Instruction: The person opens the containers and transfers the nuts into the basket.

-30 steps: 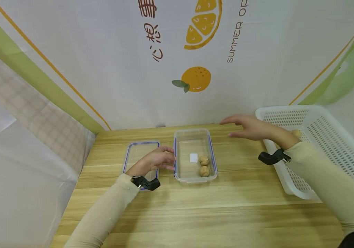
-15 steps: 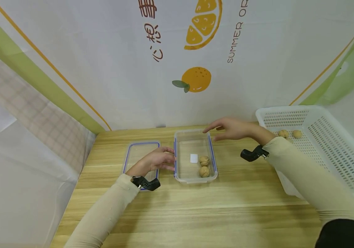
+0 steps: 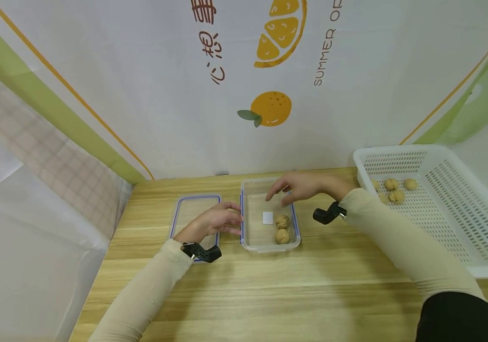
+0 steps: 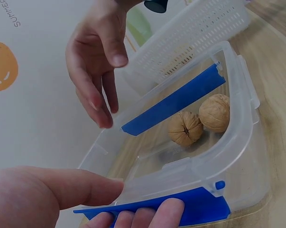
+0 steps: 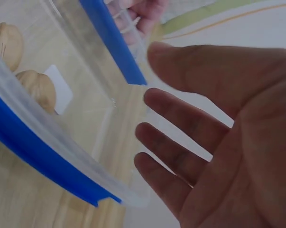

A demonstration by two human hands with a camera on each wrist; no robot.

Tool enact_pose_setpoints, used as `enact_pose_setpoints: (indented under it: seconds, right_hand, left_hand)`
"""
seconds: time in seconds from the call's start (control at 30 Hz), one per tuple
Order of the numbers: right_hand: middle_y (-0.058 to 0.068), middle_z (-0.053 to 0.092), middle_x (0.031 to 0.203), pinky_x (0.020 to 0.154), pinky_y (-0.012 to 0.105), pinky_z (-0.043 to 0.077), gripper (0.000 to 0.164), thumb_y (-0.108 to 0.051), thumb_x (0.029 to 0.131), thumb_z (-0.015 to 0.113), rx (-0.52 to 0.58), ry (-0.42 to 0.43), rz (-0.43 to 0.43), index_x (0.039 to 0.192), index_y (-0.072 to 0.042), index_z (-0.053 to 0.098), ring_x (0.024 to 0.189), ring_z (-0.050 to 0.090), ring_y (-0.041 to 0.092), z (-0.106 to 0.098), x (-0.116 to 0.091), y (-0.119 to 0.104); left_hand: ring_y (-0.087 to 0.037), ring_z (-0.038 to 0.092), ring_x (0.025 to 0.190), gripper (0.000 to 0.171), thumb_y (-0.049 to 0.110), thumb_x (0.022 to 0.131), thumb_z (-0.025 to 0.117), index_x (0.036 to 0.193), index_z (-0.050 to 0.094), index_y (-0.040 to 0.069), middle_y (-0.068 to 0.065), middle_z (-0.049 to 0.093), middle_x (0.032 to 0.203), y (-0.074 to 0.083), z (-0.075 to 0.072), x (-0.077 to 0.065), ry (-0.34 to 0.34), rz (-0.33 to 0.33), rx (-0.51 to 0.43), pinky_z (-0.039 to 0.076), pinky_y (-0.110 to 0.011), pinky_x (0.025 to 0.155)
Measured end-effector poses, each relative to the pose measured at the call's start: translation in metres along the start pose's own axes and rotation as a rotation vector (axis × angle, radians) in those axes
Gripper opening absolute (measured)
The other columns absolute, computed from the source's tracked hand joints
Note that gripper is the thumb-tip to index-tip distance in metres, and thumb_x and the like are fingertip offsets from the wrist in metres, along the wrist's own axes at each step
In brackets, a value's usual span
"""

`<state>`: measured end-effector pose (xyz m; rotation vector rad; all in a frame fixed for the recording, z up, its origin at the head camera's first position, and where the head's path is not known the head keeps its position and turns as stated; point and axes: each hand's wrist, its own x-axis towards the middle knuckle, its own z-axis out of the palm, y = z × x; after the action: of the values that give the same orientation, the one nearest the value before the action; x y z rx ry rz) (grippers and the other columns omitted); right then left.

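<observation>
A clear plastic food container [image 3: 265,248] with blue side latches stands uncovered on the table. Two walnuts [image 3: 282,236] sit inside it, at the near right corner, close to a small white square [image 3: 267,218]. Along the container's left side my left hand [image 3: 218,219] rests with its fingers against the blue latch [image 4: 199,209] and its thumb by the rim. My right hand [image 3: 301,185] hovers over the far right part of the container, fingers spread and bent downward. Nothing lies between that hand's fingers and thumb in the right wrist view [image 5: 223,128].
To the left lies a clear lid [image 3: 192,204] with a blue seal, partly under my left wrist. A white perforated basket [image 3: 453,228] on the right holds several walnuts [image 3: 396,196]. A printed cloth [image 3: 163,118] hangs right behind the wooden table [image 3: 269,294].
My right hand has moved left from beside the basket to over the container, uncovering more walnuts in the basket. The left hand and the two walnuts in the container have kept their places.
</observation>
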<state>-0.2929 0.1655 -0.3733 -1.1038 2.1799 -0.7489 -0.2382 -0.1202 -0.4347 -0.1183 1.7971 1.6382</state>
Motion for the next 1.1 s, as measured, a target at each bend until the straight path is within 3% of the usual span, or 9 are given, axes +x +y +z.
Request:
enact_pose_setpoints:
  seconds: [0.2, 0.4, 0.8, 1.1]
  right_hand:
    - [0.006, 0.061, 0.136, 0.118, 0.055, 0.039, 0.036, -0.001, 0.093, 0.068, -0.018, -0.116, 0.004, 0.129, -0.006, 0.069, 0.132, 0.051, 0.034, 0.010, 0.016, 0.004]
    - [0.006, 0.064, 0.133, 0.116, 0.051, 0.043, 0.040, 0.005, 0.087, 0.068, -0.073, -0.173, 0.044, 0.126, -0.004, 0.070, 0.131, 0.053, 0.032, 0.018, 0.022, 0.001]
    - [0.003, 0.065, 0.125, 0.108, 0.041, 0.051, 0.043, 0.010, 0.084, 0.067, -0.286, -0.199, 0.225, 0.120, -0.013, 0.074, 0.122, 0.056, 0.026, 0.034, 0.029, -0.006]
    - [0.004, 0.068, 0.121, 0.100, 0.035, 0.056, 0.038, 0.008, 0.084, 0.069, -0.310, -0.157, 0.217, 0.116, -0.011, 0.076, 0.113, 0.060, 0.023, 0.040, 0.032, -0.005]
  left_hand:
    - [-0.024, 0.060, 0.093, 0.050, -0.005, 0.097, 0.057, 0.143, 0.037, -0.006, -0.020, 0.054, 0.116, 0.002, 0.001, 0.001, 0.003, -0.007, -0.007, 0.065, -0.039, 0.085]
    - [-0.025, 0.060, 0.097, 0.051, -0.005, 0.097, 0.057, 0.143, 0.037, -0.006, -0.021, 0.053, 0.118, 0.003, 0.001, 0.000, -0.004, -0.005, 0.000, 0.065, -0.040, 0.086]
    - [-0.025, 0.060, 0.096, 0.050, -0.006, 0.097, 0.057, 0.143, 0.037, -0.006, -0.019, 0.054, 0.116, 0.003, 0.002, 0.000, -0.007, -0.007, -0.003, 0.065, -0.039, 0.085]
    - [-0.023, 0.060, 0.090, 0.051, -0.006, 0.096, 0.057, 0.143, 0.037, -0.007, -0.018, 0.054, 0.112, 0.001, 0.000, -0.001, -0.007, 0.002, 0.003, 0.065, -0.039, 0.086]
